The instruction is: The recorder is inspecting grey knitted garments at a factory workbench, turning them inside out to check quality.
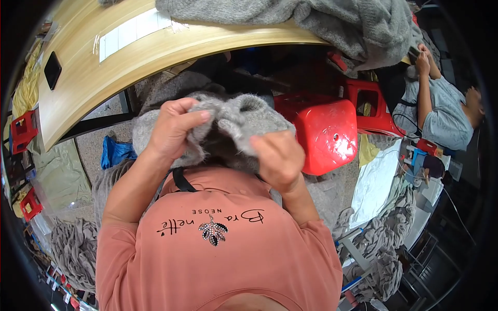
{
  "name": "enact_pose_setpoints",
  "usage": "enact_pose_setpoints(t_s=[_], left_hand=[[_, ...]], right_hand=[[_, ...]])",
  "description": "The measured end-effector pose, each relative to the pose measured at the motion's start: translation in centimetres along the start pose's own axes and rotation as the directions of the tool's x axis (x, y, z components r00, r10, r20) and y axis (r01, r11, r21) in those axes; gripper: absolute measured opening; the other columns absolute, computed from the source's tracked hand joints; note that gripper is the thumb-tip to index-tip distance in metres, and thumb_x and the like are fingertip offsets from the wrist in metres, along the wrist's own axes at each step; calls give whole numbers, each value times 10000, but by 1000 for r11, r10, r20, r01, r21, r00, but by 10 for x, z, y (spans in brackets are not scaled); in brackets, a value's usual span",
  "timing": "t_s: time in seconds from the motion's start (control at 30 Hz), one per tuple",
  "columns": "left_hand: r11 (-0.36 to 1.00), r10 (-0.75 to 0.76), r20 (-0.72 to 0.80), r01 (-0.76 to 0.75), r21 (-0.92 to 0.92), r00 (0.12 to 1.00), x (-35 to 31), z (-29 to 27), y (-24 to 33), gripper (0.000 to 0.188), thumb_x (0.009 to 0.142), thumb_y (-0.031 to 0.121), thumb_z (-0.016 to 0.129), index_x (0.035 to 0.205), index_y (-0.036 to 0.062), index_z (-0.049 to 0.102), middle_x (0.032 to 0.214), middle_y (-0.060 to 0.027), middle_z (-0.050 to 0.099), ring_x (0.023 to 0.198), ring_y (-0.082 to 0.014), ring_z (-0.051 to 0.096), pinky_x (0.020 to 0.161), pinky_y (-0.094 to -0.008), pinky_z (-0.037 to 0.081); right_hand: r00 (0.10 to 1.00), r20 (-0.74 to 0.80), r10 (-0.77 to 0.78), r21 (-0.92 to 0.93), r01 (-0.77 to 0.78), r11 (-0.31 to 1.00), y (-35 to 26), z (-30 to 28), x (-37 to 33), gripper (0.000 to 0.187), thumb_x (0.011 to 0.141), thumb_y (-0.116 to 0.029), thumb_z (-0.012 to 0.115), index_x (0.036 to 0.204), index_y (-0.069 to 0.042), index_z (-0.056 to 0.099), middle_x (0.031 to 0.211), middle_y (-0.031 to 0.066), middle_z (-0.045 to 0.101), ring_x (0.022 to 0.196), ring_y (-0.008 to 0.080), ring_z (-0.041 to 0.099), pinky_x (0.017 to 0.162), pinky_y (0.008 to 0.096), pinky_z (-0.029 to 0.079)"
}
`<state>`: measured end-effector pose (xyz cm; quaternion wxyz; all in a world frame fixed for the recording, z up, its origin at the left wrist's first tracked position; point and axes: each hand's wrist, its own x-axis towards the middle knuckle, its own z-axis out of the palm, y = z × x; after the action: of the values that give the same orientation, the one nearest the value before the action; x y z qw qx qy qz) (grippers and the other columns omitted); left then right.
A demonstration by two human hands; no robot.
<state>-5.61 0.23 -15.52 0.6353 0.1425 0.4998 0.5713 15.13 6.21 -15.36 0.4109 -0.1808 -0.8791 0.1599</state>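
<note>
A fuzzy grey knit garment [259, 116] is bunched up in front of my chest, below the table edge. My left hand [174, 127] pinches a fold of it between thumb and fingers. Close by on the right, my right hand [280, 158] is closed, its fingers curled toward the knit and slightly blurred. Whatever lies inside those right fingers is hidden. Between the two hands the knit forms a loop with a dark gap under it.
A wooden table [78, 67] bears a black phone [52, 70], white paper [134, 33] and a heap of grey knitwear [358, 26]. Beside me stands a red stool [332, 135]. At right another person [446, 103] handles grey material. Grey piles [75, 254] lie behind me.
</note>
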Motion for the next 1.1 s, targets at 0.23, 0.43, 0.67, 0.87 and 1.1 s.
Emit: enact_pose_setpoints(t_s=[0.23, 0.43, 0.67, 0.87, 1.1], left_hand=[[966, -110, 201, 57, 254, 973, 2, 16, -9, 119, 772, 116, 640, 703, 27, 600, 592, 32, 528, 523, -23, 430, 451, -185, 333], [970, -95, 245, 35, 240, 965, 1, 9, -13, 125, 798, 107, 611, 717, 13, 596, 605, 39, 524, 542, -21, 432, 469, -181, 341], [899, 28, 93, -65, 434, 995, -3, 10, -16, 63, 742, 8, 628, 796, -24, 633, 656, 14, 579, 608, -24, 474, 520, -190, 396], [882, 122, 60, -136, 451, 991, -2, 2, -27, 90, 731, -3, 629, 818, -16, 645, 675, 17, 597, 625, -25, 487, 543, -192, 411], [869, 122, 62, -137, 476, 991, -6, -4, -31, 90, 720, -11, 633, 808, -10, 646, 691, 3, 606, 648, -35, 501, 559, -201, 418]], right_hand=[[995, 96, -20, 204, 0, 979, -9, 19, 9, 284, 555, 75, 577, 834, 19, 578, 747, 121, 575, 538, 215, 528, 444, 288, 415], [994, 111, 23, 141, -39, 989, -4, 27, 4, 239, 568, 71, 581, 803, 31, 562, 730, 113, 573, 530, 216, 529, 439, 286, 416], [995, 87, 43, 146, -56, 988, 7, 45, -1, 200, 579, -1, 556, 778, 5, 539, 722, 84, 533, 528, 207, 493, 428, 296, 402], [988, 60, 145, 225, -154, 962, 7, 52, 3, 252, 572, 113, 541, 798, 4, 568, 784, 128, 569, 620, 239, 569, 514, 296, 464], [894, 356, 270, 498, -426, 755, 21, 52, -1, 252, 583, 128, 501, 798, 8, 555, 810, 126, 576, 668, 232, 574, 614, 284, 467]])
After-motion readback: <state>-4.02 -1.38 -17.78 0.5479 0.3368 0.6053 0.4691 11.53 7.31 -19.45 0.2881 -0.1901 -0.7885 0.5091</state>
